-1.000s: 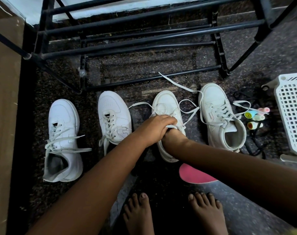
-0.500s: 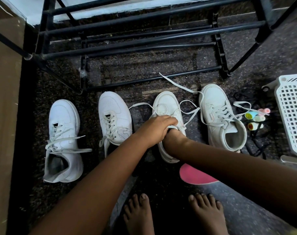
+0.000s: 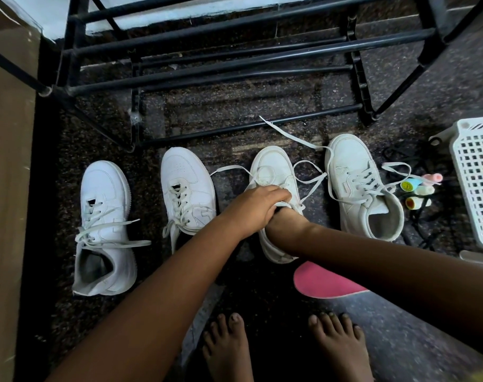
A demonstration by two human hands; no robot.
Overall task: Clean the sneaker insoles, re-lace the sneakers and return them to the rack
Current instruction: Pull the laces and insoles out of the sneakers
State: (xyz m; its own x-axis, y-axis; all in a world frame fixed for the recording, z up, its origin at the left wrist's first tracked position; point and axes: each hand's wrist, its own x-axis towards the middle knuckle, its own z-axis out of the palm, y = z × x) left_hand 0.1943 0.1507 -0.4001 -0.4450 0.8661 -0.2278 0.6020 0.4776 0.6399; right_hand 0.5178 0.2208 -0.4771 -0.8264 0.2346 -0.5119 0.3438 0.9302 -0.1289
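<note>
Four white sneakers stand in a row on the dark floor. My left hand point(image 3: 251, 210) grips the tongue and lace area of the third sneaker point(image 3: 270, 164), whose loose laces trail to both sides. My right hand point(image 3: 287, 224) reaches down into that sneaker's opening; only the wrist shows and the fingers are hidden inside. A pink insole point(image 3: 320, 282) lies on the floor under my right forearm. The fourth sneaker point(image 3: 353, 172) stands to the right with slack laces. The first sneaker point(image 3: 102, 188) and second sneaker point(image 3: 185, 177) stand laced at the left.
The black metal shoe rack point(image 3: 235, 70) stands just behind the sneakers. A white plastic basket point(image 3: 477, 183) lies at the right edge, with small coloured bottles point(image 3: 416, 188) and black laces point(image 3: 416, 232) beside it. My bare feet point(image 3: 226, 351) are at the bottom. A brown panel borders the left.
</note>
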